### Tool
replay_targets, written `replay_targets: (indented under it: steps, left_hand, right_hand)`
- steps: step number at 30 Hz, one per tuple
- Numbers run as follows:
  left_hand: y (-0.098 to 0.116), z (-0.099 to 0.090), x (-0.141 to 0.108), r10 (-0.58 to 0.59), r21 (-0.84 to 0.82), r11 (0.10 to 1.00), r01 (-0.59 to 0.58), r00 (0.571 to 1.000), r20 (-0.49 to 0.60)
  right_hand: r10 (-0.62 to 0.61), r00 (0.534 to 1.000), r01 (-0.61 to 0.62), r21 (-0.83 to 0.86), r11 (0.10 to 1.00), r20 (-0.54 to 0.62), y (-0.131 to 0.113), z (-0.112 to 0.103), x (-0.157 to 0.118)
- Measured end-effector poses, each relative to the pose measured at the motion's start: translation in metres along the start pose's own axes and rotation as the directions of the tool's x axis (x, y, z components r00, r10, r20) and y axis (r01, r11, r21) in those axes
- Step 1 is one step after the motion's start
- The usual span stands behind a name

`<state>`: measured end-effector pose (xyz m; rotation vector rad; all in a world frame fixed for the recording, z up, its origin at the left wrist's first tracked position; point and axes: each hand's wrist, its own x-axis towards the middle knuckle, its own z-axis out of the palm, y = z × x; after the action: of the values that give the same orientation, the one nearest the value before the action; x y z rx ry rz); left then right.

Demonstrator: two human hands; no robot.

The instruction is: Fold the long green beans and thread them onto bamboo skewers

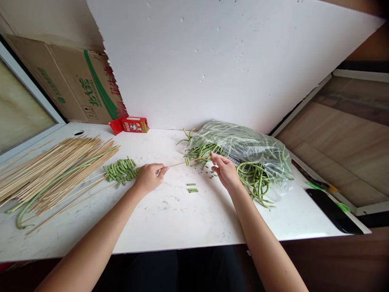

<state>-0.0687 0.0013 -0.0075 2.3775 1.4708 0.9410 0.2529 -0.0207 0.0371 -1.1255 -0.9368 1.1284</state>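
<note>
A thin wooden skewer (176, 164) spans the gap between my hands, with a short green bean piece (187, 161) on it. My left hand (149, 177) pinches one end of the skewer. At the other end, my right hand (224, 168) has its fingertips closed round the skewer; whether a bean piece is also between them is hard to tell. A few cut bean pieces (192, 190) lie on the white table (170, 231) below. Left of my left hand, bean pieces threaded on skewers (120, 170) lie in a cluster.
Many loose skewers (60, 162) and a long bean cover the left side. A clear bag of long beans (243, 142) lies behind and right of my right hand. A red box (135, 124) stands at the back; a black phone-like slab (331, 211) lies far right.
</note>
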Motion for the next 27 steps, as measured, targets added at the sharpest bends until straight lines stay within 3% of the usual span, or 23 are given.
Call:
replay_targets:
  steps: [27]
  left_hand:
    - [0.002,0.000,0.000,-0.070,-0.020,0.997,0.072,0.995,0.076]
  right_hand:
    - [-0.036,0.999,0.035,-0.027,0.999,-0.032,0.011,0.003,0.001]
